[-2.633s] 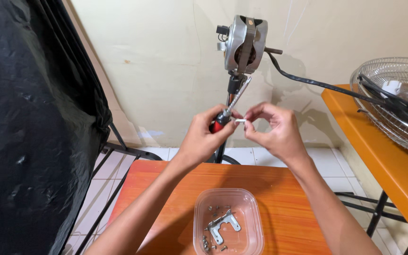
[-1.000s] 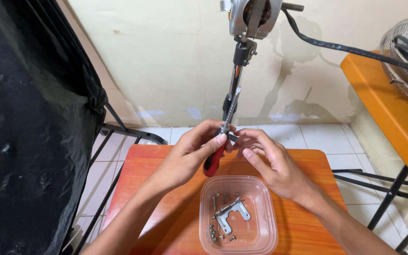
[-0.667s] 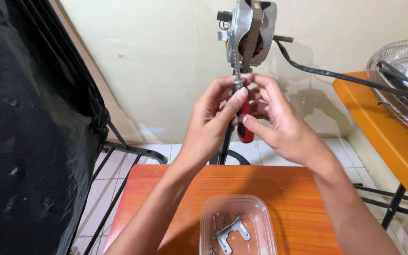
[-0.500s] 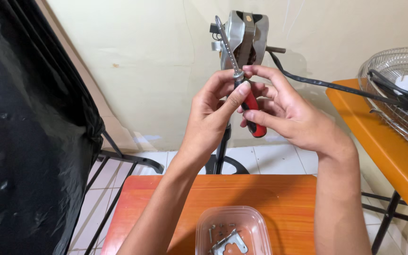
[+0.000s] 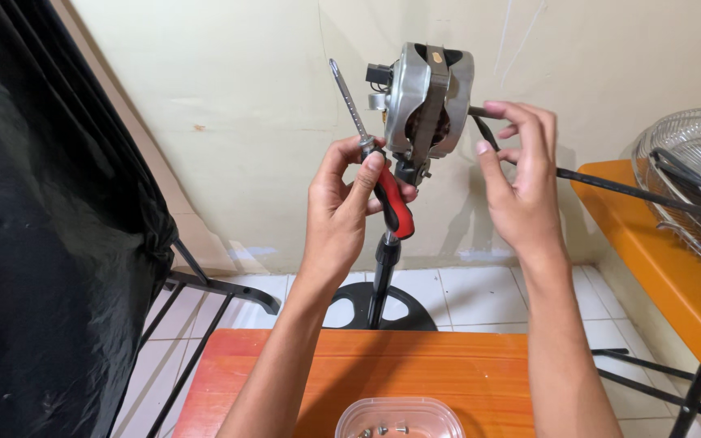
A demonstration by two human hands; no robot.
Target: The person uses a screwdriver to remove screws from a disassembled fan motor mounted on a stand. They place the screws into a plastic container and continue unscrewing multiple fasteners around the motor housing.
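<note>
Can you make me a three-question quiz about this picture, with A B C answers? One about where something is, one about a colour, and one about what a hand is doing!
1. Where is the clear tub of screws?
A. on the orange-brown table
B. on the floor
C. on the fan stand

2. What colours is the screwdriver handle?
A. blue and white
B. red and black
C. all yellow

3. What is the left hand doing?
A. lying flat on the table
B. holding the screwdriver, tip up
C. holding the tub

Answers:
1 A, the tub sits on the table at the bottom edge.
2 B, red with black grip.
3 B, its fingers wrap the handle beside the fan motor.
</note>
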